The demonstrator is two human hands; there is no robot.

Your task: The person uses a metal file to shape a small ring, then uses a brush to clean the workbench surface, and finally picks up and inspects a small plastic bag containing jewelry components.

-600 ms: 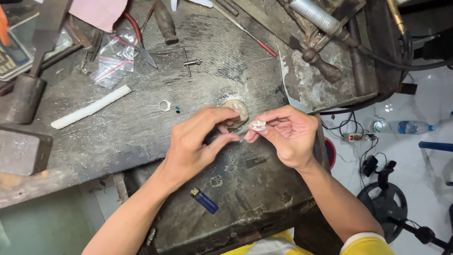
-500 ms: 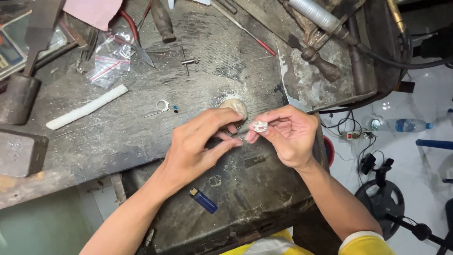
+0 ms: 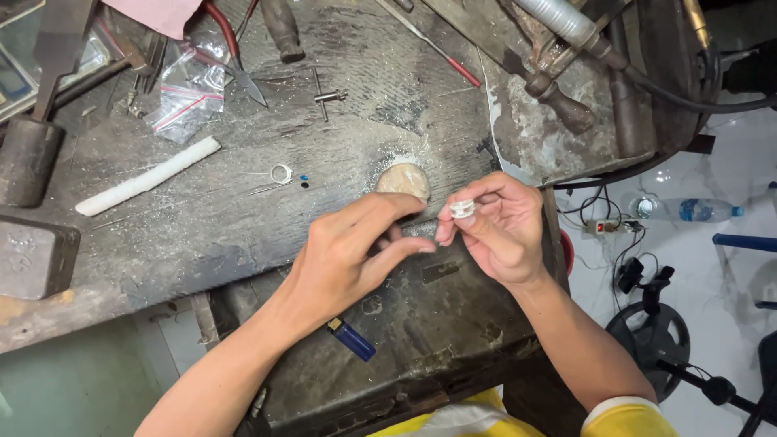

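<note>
Right at the centre of things there's a small silvery ring-like piece [image 3: 463, 209], pale and rough with filings, pinched between thumb and fingertips of the right hand [image 3: 500, 235]. It sits in the air just above the near edge of the grimy workbench [image 3: 243, 235], beside a worn round wooden peg [image 3: 404, 180] dusted with metal powder. The right hand's fingers are curled tight around the piece, a firm grip on it. The left hand [image 3: 352, 255] comes in from the other side, forefinger and thumb stretched toward the piece, fingertips just beside it; I can't tell whether they touch it, and the hand holds nothing, its fingers loosely parted.

Further out on the bench, a thin wire ring [image 3: 280, 173] lies flat with a tiny blue stone [image 3: 303, 179] just beside it. A white ridged stick [image 3: 147, 177] lies at a slant to the left of those. Behind it, a clear plastic bag [image 3: 188, 95] sits crumpled, near red-handled pliers [image 3: 231, 48]. A heavy steel block [image 3: 32, 257] rests at the far left edge. Down on the lower shelf, a blue lighter [image 3: 351, 339] lies close to the left forearm. Off to the right, on the white floor, a plastic water bottle [image 3: 696, 210] lies on its side.
</note>
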